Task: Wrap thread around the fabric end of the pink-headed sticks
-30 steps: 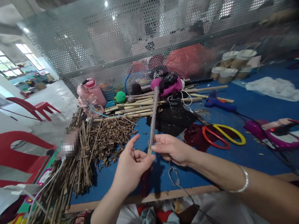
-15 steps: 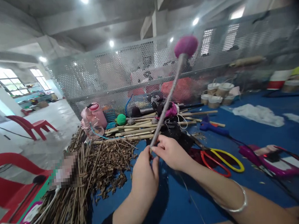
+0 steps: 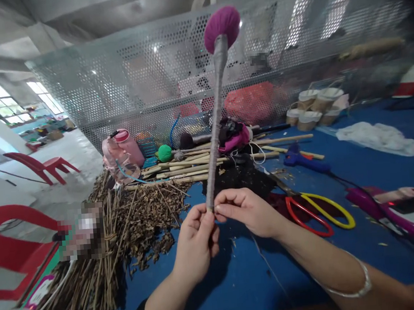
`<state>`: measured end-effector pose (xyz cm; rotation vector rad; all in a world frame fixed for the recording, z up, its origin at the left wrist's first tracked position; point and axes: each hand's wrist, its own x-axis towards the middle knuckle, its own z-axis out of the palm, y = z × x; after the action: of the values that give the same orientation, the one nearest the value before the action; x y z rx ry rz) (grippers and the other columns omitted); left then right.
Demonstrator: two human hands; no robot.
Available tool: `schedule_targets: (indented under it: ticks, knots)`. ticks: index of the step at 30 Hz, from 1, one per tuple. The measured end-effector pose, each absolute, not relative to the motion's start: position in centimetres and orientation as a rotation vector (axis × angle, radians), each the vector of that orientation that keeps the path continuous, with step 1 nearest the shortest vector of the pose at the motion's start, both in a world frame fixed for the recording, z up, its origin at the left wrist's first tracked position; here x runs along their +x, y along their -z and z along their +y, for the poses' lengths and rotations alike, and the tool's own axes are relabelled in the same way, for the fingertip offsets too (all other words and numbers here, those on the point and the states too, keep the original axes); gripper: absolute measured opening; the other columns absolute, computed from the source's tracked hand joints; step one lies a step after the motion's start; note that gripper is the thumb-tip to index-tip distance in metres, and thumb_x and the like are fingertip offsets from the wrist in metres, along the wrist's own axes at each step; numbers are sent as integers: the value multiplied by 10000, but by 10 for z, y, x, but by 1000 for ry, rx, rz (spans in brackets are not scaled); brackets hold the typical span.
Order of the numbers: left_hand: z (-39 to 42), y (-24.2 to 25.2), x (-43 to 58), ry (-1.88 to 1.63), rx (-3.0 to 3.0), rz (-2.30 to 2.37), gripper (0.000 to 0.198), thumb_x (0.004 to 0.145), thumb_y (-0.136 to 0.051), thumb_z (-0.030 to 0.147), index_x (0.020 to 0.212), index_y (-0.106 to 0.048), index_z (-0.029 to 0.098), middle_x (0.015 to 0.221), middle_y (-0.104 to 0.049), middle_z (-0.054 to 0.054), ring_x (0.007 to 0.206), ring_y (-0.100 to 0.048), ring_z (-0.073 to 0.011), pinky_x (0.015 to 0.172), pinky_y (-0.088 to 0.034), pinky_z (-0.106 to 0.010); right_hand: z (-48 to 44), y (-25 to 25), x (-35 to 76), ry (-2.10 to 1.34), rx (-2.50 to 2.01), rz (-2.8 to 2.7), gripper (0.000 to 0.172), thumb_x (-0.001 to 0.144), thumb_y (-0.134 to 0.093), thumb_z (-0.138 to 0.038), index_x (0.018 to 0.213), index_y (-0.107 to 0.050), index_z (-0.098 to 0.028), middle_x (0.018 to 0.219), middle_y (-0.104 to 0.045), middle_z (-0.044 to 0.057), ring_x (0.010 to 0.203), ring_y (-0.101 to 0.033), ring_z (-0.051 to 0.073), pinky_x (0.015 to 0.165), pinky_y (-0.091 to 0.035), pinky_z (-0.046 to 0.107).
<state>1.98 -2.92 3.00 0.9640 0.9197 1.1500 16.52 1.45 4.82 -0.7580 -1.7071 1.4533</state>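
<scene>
A stick wrapped in grey [image 3: 215,131] stands nearly upright before me, topped by a round magenta ball [image 3: 224,26]. My left hand [image 3: 195,243] is closed around its bottom end, thumb pressed on the wrapping. Right beside that end, the thumb and fingers of my right hand [image 3: 251,211] are pinched together. A thin grey thread [image 3: 266,262] trails down over the table from under my right hand and seems to run into the pinch; the fingers hide its upper part. On the right wrist is a silver bangle [image 3: 361,288].
Scissors with red and yellow handles [image 3: 320,213] lie right of my hands, near a blue glue gun [image 3: 307,162]. Dried stems [image 3: 91,276] and crumbled brown leaves [image 3: 150,215] cover the left. Bare sticks [image 3: 193,167] and a pink bottle [image 3: 130,148] sit behind, before a perforated metal screen [image 3: 117,85].
The stick has swung from leaning right to nearly upright, its magenta ball moving left and up in view. Both hands stay at its lower end. The camera view has tilted down slightly.
</scene>
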Motion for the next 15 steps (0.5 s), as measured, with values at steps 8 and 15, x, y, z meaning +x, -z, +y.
schedule_targets:
  ticks: [8, 15]
  knots:
    - [-32, -26, 24, -1130, 1018, 906, 327, 820, -493, 481, 835, -503, 154, 484, -427, 74, 333, -262, -23, 313, -261, -141, 15, -45, 165, -1394, -875, -1644, 283, 725, -620, -419, 676, -578, -144, 617, -570, 12, 575, -486, 114, 564, -389, 241]
    - [-33, -25, 24, -1179, 1042, 954, 297, 836, -481, 453, 770, -468, 164, 462, -403, 83, 329, -260, -20, 323, -227, -143, 3, -46, 165, -1222, -858, -1802, 246, 824, -510, -346, 674, -565, -159, 566, -598, 19, 498, -496, 106, 489, -370, 217]
